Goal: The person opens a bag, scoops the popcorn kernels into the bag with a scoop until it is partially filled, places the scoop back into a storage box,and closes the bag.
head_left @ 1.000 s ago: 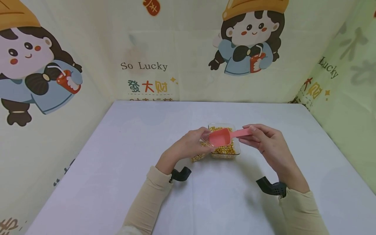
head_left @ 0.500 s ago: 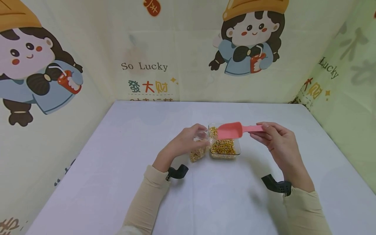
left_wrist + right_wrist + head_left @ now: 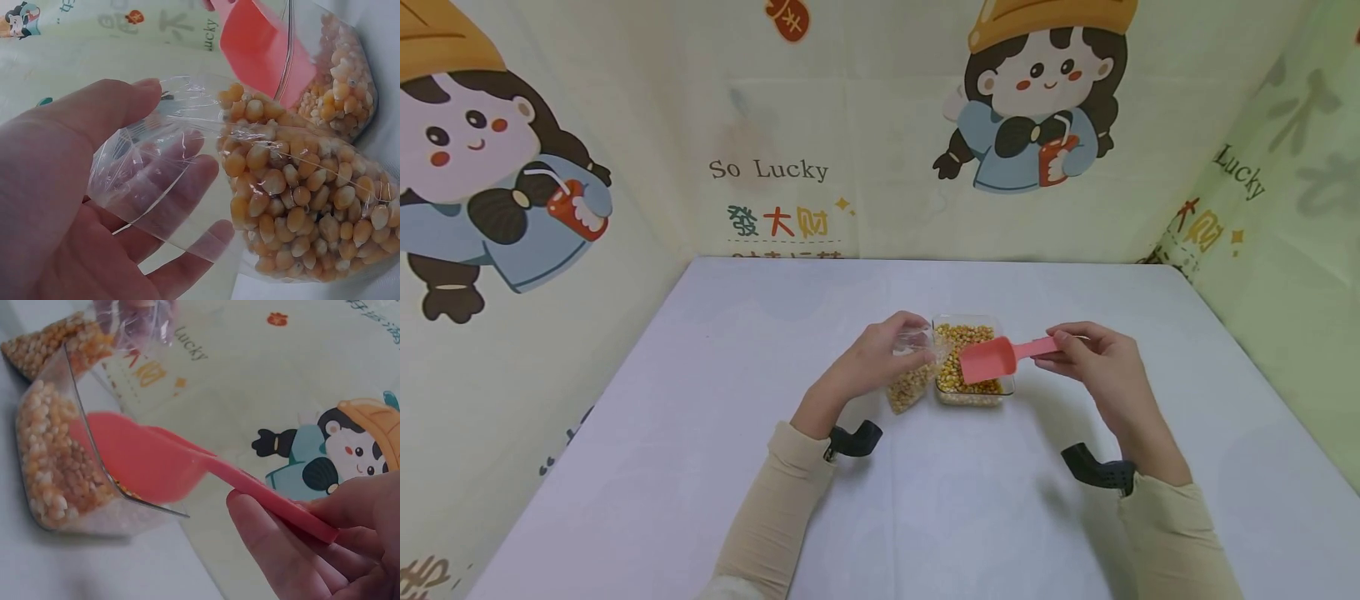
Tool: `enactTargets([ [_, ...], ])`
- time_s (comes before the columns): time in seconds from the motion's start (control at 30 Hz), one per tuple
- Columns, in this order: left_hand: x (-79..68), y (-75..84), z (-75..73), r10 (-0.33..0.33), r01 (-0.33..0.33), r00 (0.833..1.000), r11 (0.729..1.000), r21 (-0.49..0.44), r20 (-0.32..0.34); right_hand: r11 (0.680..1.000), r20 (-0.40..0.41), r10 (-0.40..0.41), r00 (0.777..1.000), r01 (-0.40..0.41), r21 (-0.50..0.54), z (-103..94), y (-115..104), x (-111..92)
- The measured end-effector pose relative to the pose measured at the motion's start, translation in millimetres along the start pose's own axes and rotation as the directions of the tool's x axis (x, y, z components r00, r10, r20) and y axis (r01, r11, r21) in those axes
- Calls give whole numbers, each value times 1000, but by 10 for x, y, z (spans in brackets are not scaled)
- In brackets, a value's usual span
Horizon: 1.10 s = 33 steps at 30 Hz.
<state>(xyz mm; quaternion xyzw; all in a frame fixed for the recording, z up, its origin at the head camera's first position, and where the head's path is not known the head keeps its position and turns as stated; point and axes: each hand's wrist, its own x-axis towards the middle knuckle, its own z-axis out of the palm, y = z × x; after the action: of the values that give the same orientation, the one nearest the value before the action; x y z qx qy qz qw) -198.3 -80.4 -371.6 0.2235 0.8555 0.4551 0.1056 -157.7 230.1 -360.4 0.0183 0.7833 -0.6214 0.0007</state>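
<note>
My left hand holds the upper part of a clear plastic bag, thumb on one side and fingers behind the film. Corn kernels fill the bag's lower part. Between thumb and fingers, my right hand pinches the handle of a pink scoop. The scoop's front reaches below the rim of a clear square container, at the kernels inside. No kernels show in the visible part of the scoop's bowl.
The bag stands close against the container's left side on a white table. Behind and beside it hangs a printed cloth backdrop with cartoon figures. Black wrist mounts sit below both hands.
The scoop first lay tilted at the bag's mouth, then moved right, away from it. Now it has come down into the container. The left hand shifted slightly left.
</note>
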Motion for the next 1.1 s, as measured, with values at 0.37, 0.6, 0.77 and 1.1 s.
enactTargets([
  [0.37,-11,20,-5,7,-7,999,1000,6,-41,931,-90,-130,987,91,-353,110,-103,-63],
  [0.6,-10,22,-9,33,-33,998,999,-3,-51,908,-119,-128,985,68,-414,88,-73,-56],
  [0.77,-21,41,-21,25,-25,998,1000,0,-58,895,-104,-114,988,57,-442,79,-45,-44],
  [1.1,-52,82,-48,12,-11,1000,999,42,-23,846,-211,-327,921,186,-499,125,-142,-98],
])
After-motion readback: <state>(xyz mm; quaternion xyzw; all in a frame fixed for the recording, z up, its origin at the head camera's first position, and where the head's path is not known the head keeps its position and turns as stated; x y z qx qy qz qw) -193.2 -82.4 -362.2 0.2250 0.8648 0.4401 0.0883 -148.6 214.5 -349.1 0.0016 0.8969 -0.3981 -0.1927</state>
